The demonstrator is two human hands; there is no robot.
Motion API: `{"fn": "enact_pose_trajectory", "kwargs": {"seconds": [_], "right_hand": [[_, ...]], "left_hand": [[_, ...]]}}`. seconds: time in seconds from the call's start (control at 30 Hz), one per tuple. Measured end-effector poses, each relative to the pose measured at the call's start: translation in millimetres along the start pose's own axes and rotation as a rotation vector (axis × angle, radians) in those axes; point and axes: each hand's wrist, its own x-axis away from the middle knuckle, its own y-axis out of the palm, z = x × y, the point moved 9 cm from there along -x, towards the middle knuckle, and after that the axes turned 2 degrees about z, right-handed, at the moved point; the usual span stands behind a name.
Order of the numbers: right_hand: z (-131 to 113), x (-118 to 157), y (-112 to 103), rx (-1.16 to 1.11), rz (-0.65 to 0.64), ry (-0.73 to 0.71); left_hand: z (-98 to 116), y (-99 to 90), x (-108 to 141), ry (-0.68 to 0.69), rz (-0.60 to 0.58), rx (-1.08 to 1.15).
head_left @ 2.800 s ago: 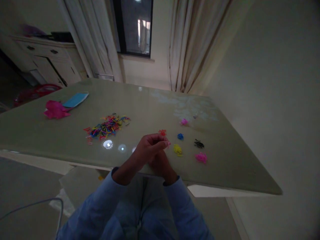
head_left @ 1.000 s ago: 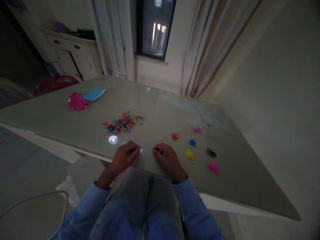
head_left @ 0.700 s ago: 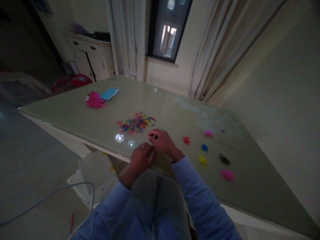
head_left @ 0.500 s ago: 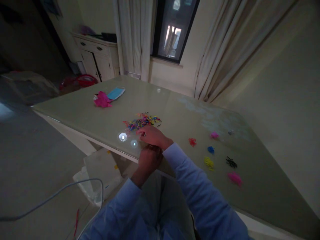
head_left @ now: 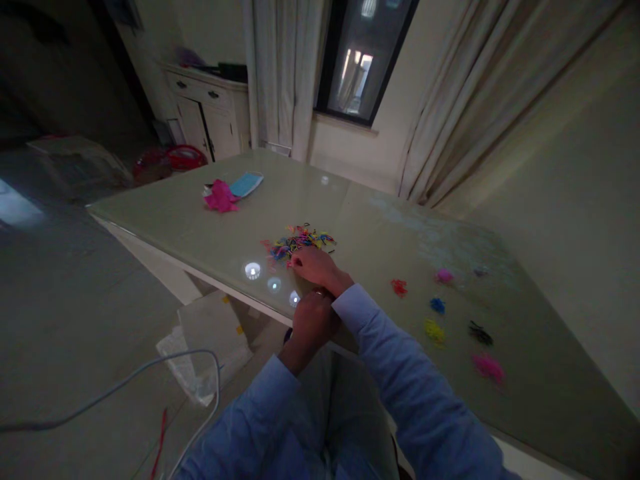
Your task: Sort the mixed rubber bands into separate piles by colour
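Observation:
A heap of small mixed-colour bands [head_left: 300,241] lies on the glossy table [head_left: 350,220]. At the heap's near edge is my right hand [head_left: 316,267], its fingers pinched together; what they hold, if anything, is too small to name. My left hand [head_left: 314,319] rests at the table's near edge, just below my right wrist, with its fingers curled and partly hidden. Off to the right lie small single-colour piles: red [head_left: 399,287], blue [head_left: 437,305], yellow [head_left: 434,332], black [head_left: 481,333], pale pink [head_left: 444,275] and bright pink [head_left: 489,367].
A crumpled pink wrapper [head_left: 221,197] and a blue face mask [head_left: 246,185] lie at the table's far left. A grey cable [head_left: 135,373] loops over the floor at lower left, near a pale box [head_left: 210,327]. Curtains and a window stand behind.
The whole view has shifted, so the table and its contents appear farther right. My right hand has drawn its fingers closer together at the heap's near edge.

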Motion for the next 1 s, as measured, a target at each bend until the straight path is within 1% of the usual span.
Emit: {"fn": "enact_pose_trajectory", "kwargs": {"seconds": [0.1,0.17,0.23,0.3,0.37,0.4,0.47,0.6,0.8,0.9,1.0], "right_hand": [[5,3,-7,-0.154,0.086,-0.015],[11,10,-15,-0.347,0.155,0.003],[19,21,-17,-0.639,0.167,0.067],[24,37,-14,-1.005,0.131,0.161],[23,56,-12,-1.349,0.102,0.233],[21,67,-14,-1.48,0.102,0.249],[18,87,-22,-1.641,0.124,0.253],[24,129,-38,-1.738,0.223,0.268],[52,192,-50,-1.825,0.495,0.339],[61,213,-53,-1.846,0.576,0.342],[65,224,-55,-1.848,0.61,0.337]], "left_hand": [[1,-3.3,0,-0.007,0.026,-0.02],[2,-5.1,-1,-0.004,0.047,-0.031],[3,-7.6,-1,0.004,0.089,-0.036],[4,-10.0,-1,0.019,0.135,-0.036],[3,-11.0,-1,0.022,0.159,-0.036],[3,-11.3,-1,0.017,0.164,-0.039],[2,-12.5,0,0.005,0.168,-0.047],[8,-18.4,1,0.05,0.191,-0.033],[8,-22.9,2,0.067,0.246,-0.013],[6,-22.4,3,0.072,0.263,-0.005],[6,-22.4,3,0.075,0.265,-0.016]]}}
